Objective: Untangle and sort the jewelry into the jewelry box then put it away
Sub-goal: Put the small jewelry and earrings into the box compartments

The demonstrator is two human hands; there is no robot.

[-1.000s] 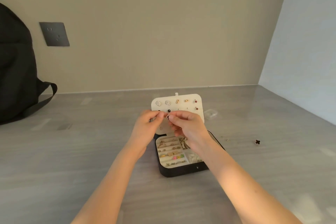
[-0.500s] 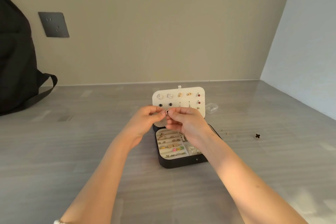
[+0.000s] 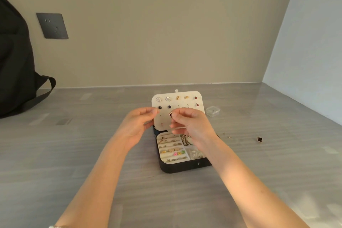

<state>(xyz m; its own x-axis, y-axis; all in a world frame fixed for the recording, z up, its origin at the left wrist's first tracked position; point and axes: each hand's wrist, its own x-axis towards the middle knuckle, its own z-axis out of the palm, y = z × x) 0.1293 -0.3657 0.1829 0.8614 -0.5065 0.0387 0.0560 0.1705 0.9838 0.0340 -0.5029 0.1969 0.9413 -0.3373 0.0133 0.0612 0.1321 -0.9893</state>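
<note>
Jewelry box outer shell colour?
Black. The jewelry box shows it best on its front wall, head view.

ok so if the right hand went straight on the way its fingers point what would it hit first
Most likely the cream earring panel of the jewelry box, in the bare patch below the dark studs. The right hand pinches a small dark earring just short of it; depth is unclear.

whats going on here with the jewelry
A person is sorting jewelry into an open box on the table. The right hand pinches a small dark earring in front of the upright panel. The left hand is raised beside it; whether it holds anything is unclear. A clover piece lies loose nearby.
</note>
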